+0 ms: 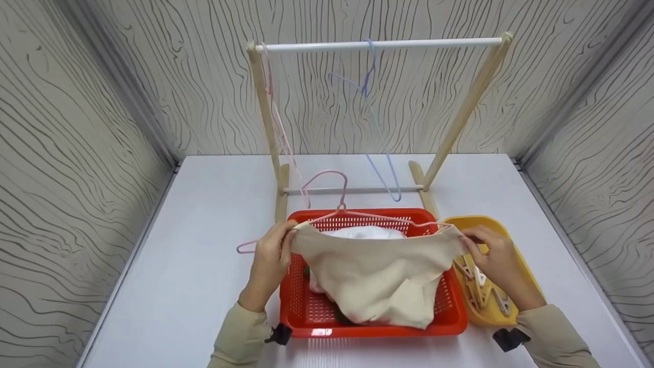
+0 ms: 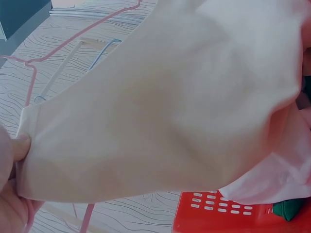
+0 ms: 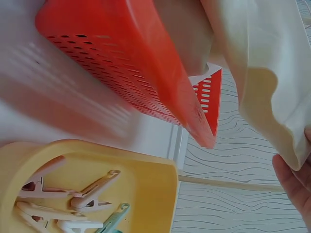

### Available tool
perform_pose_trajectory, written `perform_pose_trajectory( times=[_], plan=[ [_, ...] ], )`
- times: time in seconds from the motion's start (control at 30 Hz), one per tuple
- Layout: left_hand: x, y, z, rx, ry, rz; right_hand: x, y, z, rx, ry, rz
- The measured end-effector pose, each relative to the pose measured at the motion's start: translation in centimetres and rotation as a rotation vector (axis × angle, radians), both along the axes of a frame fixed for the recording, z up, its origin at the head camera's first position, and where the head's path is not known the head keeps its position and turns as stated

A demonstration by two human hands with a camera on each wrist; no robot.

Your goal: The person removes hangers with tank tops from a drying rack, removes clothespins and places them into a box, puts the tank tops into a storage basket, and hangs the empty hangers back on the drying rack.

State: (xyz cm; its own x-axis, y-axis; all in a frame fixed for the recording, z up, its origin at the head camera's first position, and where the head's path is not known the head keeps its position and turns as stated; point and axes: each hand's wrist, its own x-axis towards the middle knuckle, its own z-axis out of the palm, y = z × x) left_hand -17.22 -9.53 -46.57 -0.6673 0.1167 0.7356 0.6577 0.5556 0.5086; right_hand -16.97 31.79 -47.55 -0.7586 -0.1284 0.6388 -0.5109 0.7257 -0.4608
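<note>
Beige underpants (image 1: 378, 271) are stretched wide above the red basket (image 1: 306, 332), with a pink hanger (image 1: 343, 191) along their top edge. My left hand (image 1: 271, 255) pinches their left upper corner, its thumb on the cloth in the left wrist view. A pink loop of hanger pokes out left of that hand. At the opposite corner, my right hand (image 1: 493, 255) pinches the cloth between thumb and fingers beside the hanger's right end. The underpants' lower part droops in folds over the basket. White cloth (image 1: 365, 232) lies in the basket, partly hidden behind them.
A yellow tub (image 1: 526, 276) of several clothespins (image 3: 97, 189) stands right of the basket. Behind rises a wooden rack with a white rail (image 1: 327, 46), where a pink hanger (image 1: 278, 117) and a blue hanger (image 1: 391, 174) hang. Patterned walls enclose the white table (image 1: 204, 230).
</note>
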Motion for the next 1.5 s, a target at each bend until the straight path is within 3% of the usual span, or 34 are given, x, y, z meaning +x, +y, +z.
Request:
perform_pose_trajectory(
  times=[0.2, 0.53, 0.87, 1.23, 1.5],
  plan=[
    [-0.1, -0.1, -0.1, 0.015, 0.014, 0.027, -0.3, -0.1, -0.3, -0.008, -0.063, -0.021],
    [-0.1, 0.2, -0.1, 0.035, 0.024, 0.032, -1.2, -1.5, -1.4, -0.034, -0.083, -0.002],
    [-0.2, 0.2, -0.3, 0.032, 0.038, 0.06, -1.3, -1.7, -1.2, -0.064, -0.118, -0.013],
    [0.1, 0.5, -0.5, 0.019, -0.039, 0.042, -0.7, -1.6, -1.0, -0.055, -0.174, -0.044],
    [0.1, 0.6, -0.6, 0.014, -0.048, 0.015, -0.6, -1.6, -0.5, -0.076, -0.184, -0.074]
  ],
)
